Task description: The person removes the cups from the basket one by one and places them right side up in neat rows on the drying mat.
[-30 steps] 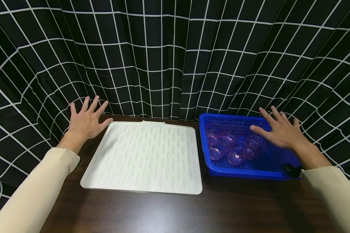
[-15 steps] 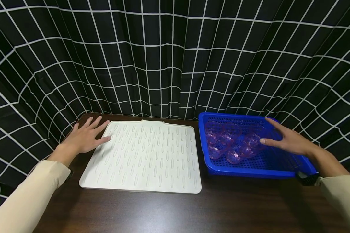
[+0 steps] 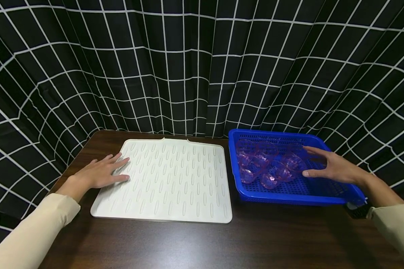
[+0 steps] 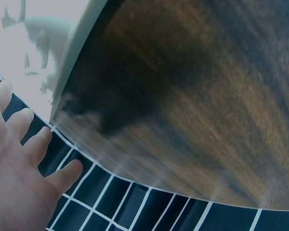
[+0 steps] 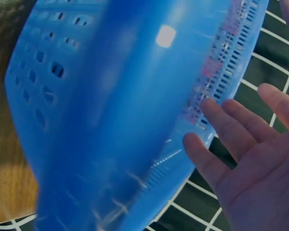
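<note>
My left hand (image 3: 99, 173) hovers at the left edge of a flat white drying tray (image 3: 171, 183) with raised oval ridges, fingers extended and holding nothing. In the left wrist view its fingers (image 4: 36, 144) are spread and apart from the tray's edge (image 4: 77, 53). Over the right part of a blue perforated plastic basket (image 3: 289, 199) is my right hand (image 3: 340, 168), its thumb and fingers parted around air. Several see-through pink cup-like pieces (image 3: 269, 181) lie in the basket, left of that hand. The right wrist view shows the palm (image 5: 260, 168) bare, beyond the basket's near wall.
Tray and basket stand side by side on a dark brown wooden table (image 3: 188, 246), a narrow gap between them. A black curtain (image 3: 175, 74) with a white grid hangs behind the table and round both sides.
Both hands have come down and nearer to me. The left moved from beyond the tray's back corner to its left edge; the right turned sideways and lowered over the basket.
</note>
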A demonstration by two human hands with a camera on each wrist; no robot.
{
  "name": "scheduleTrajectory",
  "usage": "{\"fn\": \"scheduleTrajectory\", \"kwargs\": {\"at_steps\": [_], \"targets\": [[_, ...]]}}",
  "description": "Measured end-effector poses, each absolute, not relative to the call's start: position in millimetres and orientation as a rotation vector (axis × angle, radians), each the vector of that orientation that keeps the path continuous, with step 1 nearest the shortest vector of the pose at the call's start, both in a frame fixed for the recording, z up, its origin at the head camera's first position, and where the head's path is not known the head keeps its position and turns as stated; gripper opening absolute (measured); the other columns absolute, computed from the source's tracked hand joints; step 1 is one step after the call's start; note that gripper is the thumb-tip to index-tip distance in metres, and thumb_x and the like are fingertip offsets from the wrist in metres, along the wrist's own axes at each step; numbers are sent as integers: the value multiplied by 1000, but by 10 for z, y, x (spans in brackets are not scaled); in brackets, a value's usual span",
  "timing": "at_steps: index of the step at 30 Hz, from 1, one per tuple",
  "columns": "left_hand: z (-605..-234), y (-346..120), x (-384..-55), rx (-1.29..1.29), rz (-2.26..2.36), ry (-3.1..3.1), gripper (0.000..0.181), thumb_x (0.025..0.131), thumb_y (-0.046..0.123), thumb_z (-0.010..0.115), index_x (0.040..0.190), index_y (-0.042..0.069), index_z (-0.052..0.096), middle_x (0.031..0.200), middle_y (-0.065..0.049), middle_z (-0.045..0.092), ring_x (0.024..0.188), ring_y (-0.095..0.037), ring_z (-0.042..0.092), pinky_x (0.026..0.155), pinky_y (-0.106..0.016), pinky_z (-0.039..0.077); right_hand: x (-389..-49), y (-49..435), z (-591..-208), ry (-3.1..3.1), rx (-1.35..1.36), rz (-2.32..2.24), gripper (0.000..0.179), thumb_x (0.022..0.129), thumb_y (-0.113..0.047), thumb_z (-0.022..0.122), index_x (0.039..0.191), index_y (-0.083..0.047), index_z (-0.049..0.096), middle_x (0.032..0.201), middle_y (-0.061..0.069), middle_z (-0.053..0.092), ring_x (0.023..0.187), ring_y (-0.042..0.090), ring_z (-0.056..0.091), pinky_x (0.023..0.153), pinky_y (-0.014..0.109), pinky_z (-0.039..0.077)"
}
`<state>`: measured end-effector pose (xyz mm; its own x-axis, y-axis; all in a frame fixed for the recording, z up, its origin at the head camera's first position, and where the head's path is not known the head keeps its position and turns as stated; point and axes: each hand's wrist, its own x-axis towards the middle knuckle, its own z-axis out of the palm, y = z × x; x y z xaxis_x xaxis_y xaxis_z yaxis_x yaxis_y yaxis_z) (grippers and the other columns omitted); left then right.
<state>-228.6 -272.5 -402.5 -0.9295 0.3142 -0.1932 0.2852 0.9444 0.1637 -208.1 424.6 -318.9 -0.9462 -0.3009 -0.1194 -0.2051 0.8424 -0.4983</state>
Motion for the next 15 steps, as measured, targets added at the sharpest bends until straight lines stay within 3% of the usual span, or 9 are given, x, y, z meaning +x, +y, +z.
{"fn": "scheduleTrajectory", "kwargs": {"at_steps": [15], "targets": [[-4134,-2725,-2243,492,227,2857,90,91,71,48,154,9,35,159,-26,26,144,-51,23,108,-75,18,-2108,4217,-3360,2807,-319,-697,84,93,-36,71,150,8,28,143,42,36,126,64,39,92,71,43]]}}
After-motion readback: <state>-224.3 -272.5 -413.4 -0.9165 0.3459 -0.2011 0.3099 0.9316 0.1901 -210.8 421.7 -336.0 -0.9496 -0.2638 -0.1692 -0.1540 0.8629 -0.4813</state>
